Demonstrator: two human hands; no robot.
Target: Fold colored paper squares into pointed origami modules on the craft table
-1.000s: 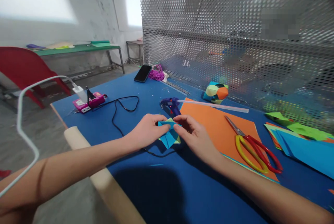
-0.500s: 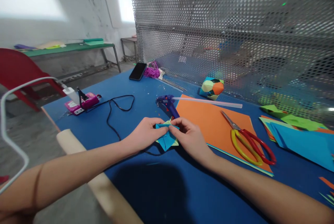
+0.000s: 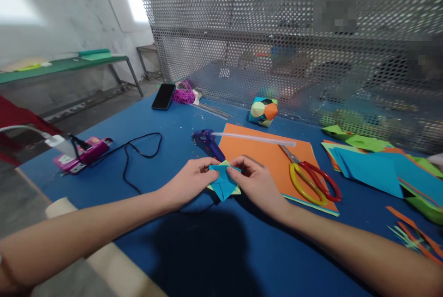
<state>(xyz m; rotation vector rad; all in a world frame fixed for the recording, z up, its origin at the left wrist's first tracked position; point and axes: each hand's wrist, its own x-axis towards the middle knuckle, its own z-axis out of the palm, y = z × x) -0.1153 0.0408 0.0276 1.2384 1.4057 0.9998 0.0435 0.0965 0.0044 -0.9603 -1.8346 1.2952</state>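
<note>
My left hand (image 3: 192, 181) and my right hand (image 3: 254, 184) both pinch a small folded piece of blue and pale green paper (image 3: 223, 185) that rests on the blue table (image 3: 207, 251). The left fingers press its left edge; the right fingers close on its top right edge. Just behind the paper lies a blue glue gun (image 3: 207, 142) with a clear glue stick (image 3: 256, 139) pointing right.
An orange sheet (image 3: 270, 158) carries red and yellow scissors (image 3: 309, 179). A paper ball (image 3: 263, 111) stands by the perforated metal screen (image 3: 294, 33). Blue, green and orange sheets (image 3: 374, 167) lie at the right. A black cable (image 3: 138, 147), pink power strip (image 3: 83, 154) and phone (image 3: 164, 96) sit left.
The view has swung to the right, so the table items sit further left in frame. Both hands stay on the folded paper, with the fingers drawn slightly closer together.
</note>
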